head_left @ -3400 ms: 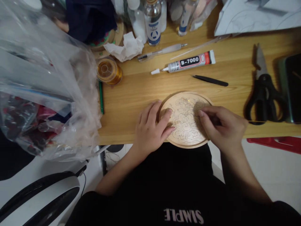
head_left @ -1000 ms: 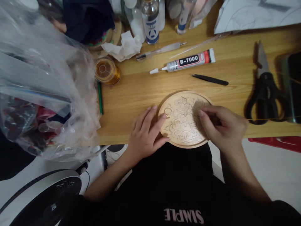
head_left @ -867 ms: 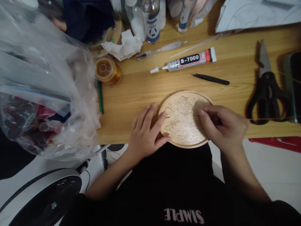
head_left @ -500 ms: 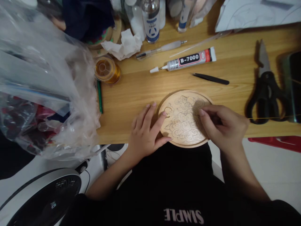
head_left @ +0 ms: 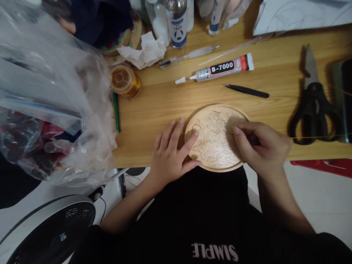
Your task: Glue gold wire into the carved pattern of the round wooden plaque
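A round wooden disc (head_left: pixel 217 146) with a drawn flower pattern lies at the near edge of the wooden table (head_left: pixel 165 102). My left hand (head_left: pixel 170 154) rests beside it with fingers apart, its index fingertip pressing on the disc's left part and its thumb against the lower rim. My right hand (head_left: pixel 261 148) covers the disc's right side, its fingers pinched on a thin gold wire (head_left: pixel 316 137). The wire runs off to the right.
Behind the disc lie black tweezers (head_left: pixel 247 91), a B-7000 glue tube (head_left: pixel 220 68) and a clear pen. Black scissors (head_left: pixel 313 106) sit at the right, and a gold wire spool (head_left: pixel 125 80) and green pencil (head_left: pixel 116 113) at the left. A large plastic bag (head_left: pixel 49 102) fills the left side.
My left hand has slid left off the disc's middle. Its index fingertip now covers the small gold piece that showed at the disc's left. The right hand has stayed put.
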{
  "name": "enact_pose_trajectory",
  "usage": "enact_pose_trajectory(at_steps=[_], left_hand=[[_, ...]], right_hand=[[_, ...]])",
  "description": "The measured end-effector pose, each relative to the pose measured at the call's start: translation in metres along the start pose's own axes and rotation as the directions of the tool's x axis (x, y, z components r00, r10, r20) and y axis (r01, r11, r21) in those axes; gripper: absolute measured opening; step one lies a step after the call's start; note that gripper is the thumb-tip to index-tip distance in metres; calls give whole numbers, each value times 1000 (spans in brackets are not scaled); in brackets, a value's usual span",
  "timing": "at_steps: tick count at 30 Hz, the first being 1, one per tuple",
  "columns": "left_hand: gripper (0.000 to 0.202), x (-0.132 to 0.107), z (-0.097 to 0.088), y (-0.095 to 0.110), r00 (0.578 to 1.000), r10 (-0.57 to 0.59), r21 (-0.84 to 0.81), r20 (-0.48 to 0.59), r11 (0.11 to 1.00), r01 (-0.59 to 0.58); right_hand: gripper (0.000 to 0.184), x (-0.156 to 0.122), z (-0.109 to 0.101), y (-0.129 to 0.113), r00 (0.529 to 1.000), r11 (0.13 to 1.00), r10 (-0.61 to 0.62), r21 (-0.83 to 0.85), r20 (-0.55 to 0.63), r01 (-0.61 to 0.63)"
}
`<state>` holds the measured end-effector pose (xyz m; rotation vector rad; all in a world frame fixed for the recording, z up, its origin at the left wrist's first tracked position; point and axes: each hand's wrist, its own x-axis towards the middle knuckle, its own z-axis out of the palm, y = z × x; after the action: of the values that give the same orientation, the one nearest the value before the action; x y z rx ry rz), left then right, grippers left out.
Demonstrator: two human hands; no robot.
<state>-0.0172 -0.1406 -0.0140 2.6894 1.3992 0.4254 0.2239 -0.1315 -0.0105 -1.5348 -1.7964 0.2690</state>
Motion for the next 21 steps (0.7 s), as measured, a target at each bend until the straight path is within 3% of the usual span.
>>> enact_pose_trajectory(at_steps=[9, 15, 21], left_hand=[[71, 3, 1, 1, 1000, -4, -1, -5, 1000, 4], [67, 0, 0, 0, 994, 93, 44, -62, 995, -90], [61, 1, -1, 1, 994, 101, 25, -51, 995, -100]], right_hand=[[18, -2, 0, 1, 1000, 1000, 4, 9, -4, -4], [17, -1, 0, 1, 1000, 1000, -2, -2, 8, 2], [17, -2, -1, 0, 1000, 1000, 8, 0, 26, -8]])
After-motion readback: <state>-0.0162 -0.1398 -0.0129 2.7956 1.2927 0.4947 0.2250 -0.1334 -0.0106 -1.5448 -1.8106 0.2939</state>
